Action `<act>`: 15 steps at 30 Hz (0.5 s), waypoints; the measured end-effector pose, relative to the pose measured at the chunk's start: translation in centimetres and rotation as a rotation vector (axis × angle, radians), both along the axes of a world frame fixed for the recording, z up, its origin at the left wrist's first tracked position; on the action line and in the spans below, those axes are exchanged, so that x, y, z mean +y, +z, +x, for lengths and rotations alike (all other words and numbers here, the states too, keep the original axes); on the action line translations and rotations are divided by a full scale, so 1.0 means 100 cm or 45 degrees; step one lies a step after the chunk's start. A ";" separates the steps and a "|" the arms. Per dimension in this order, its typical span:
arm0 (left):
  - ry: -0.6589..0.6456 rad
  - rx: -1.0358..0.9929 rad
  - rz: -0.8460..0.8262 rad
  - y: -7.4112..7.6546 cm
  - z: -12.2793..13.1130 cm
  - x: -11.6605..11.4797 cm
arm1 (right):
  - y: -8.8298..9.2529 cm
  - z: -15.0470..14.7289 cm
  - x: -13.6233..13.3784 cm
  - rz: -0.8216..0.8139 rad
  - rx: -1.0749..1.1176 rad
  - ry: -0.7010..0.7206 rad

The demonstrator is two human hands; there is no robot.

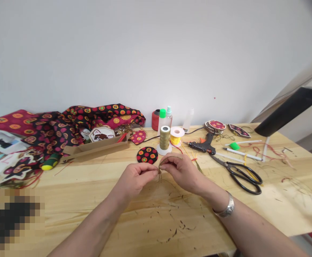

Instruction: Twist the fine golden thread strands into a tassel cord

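My left hand (137, 178) and my right hand (181, 169) meet over the middle of the wooden table (158, 221), both pinched on olive-gold thread (160, 174) that loops between the fingertips. A silver bangle sits on my right wrist. Just beyond the hands lies a round black fabric patch (147, 155) with red and yellow dots. Behind it stands a spool of olive-gold thread (164, 138) beside a yellow thread reel (176, 135).
Black scissors (243, 174) and a black glue gun (202, 145) lie to the right, with pens and finished fabric ornaments (217, 125). Patterned fabric (72, 125) and an open cardboard box (97, 147) fill the left. Bottles (164, 119) stand by the wall. Thread scraps litter the table.
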State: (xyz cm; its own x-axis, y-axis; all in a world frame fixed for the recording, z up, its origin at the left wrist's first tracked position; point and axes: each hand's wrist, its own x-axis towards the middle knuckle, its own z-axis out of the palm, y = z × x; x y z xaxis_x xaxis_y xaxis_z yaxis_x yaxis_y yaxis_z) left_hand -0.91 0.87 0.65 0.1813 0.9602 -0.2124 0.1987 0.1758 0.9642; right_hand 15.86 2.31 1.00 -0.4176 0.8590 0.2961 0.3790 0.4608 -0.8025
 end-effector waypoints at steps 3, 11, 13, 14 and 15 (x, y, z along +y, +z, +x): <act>-0.043 0.044 0.048 -0.001 -0.001 0.001 | -0.001 0.000 0.000 0.007 -0.007 -0.001; -0.041 0.236 0.460 -0.007 -0.004 0.006 | -0.002 0.001 0.002 0.006 -0.047 0.008; -0.038 0.322 0.567 -0.009 -0.005 0.006 | -0.001 0.001 0.001 0.019 -0.049 0.010; -0.048 0.375 0.622 -0.010 -0.005 0.006 | -0.001 0.001 0.001 0.023 -0.043 0.014; -0.060 0.427 0.684 -0.011 -0.006 0.006 | -0.001 0.001 0.001 0.026 -0.036 0.019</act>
State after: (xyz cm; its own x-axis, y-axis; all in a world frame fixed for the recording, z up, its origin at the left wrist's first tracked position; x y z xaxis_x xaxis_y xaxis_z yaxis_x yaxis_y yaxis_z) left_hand -1.50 1.48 -0.42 0.2333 0.9413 0.2439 0.5011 -0.3313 0.7994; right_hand 15.95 2.44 0.87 -0.4384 0.8466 0.3017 0.3943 0.4828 -0.7820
